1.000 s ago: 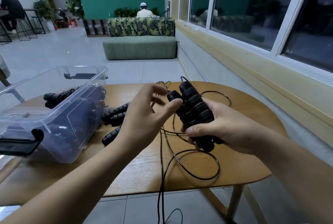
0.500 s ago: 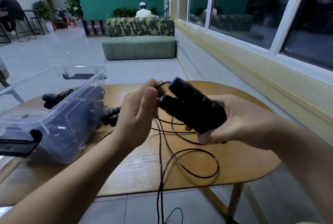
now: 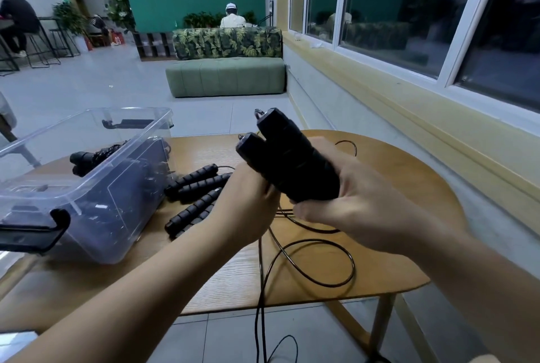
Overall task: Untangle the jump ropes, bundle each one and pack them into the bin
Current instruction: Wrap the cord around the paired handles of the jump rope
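Note:
My right hand (image 3: 353,204) grips a pair of black jump rope handles (image 3: 287,163), held side by side and tilted up to the left above the table. My left hand (image 3: 248,202) is curled just under their lower end, and the thin black cord (image 3: 324,272) comes out from beneath it. That cord loops over the wooden table (image 3: 409,216) and hangs off the front edge. The clear plastic bin (image 3: 96,204) stands at the left with a bundled black rope (image 3: 93,155) inside. Several more black handles (image 3: 198,187) lie beside the bin.
The table's rounded right end is close to a wall with windows (image 3: 409,11). A green bench (image 3: 228,76) stands on the tiled floor beyond the table. People sit far off at the back.
The handles have tipped more upright and come closer to me. My left hand has dropped from the handles' top ends to below them, so the handles on the table show again.

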A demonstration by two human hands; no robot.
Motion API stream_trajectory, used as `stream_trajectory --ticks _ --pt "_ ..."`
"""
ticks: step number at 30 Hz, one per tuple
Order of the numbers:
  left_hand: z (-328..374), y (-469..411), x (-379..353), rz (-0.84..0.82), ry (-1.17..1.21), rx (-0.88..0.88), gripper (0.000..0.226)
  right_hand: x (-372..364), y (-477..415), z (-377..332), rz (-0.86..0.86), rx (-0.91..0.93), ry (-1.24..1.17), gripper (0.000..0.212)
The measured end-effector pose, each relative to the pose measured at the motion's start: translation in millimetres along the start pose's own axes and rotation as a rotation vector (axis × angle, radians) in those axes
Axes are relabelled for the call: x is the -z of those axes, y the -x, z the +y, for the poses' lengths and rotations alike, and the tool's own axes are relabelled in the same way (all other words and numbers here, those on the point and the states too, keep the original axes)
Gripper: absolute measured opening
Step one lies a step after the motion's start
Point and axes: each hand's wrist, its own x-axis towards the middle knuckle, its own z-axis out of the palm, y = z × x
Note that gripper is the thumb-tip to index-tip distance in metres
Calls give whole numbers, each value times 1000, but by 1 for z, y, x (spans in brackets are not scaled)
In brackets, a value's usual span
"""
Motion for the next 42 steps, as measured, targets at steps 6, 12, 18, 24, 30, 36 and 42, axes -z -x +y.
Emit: stream_trajectory --ticks 6,12,18,24,30,36,42 --pt "9 6 -11 -212 -251 39 34 2 1 -2 -27 34 -160 49" --pt "24 13 -20 -338 -323 12 16 12 -1 -3 75 -30 -208 55" --pt "31 20 -11 -399 -359 43 25 43 -4 12 104 -165 -121 81" --pt "28 17 8 -326 -328 -59 24 49 -8 35 87 -240 149 76" --pt "25 14 26 -208 -195 -72 20 40 -7 47 -247 -357 466 66" --pt "15 10 31 -117 -11 -26 34 8 -1 28 -601 -343 539 54" --pt "10 7 36 -107 214 81 33 20 4 -3 -560 -238 290 45"
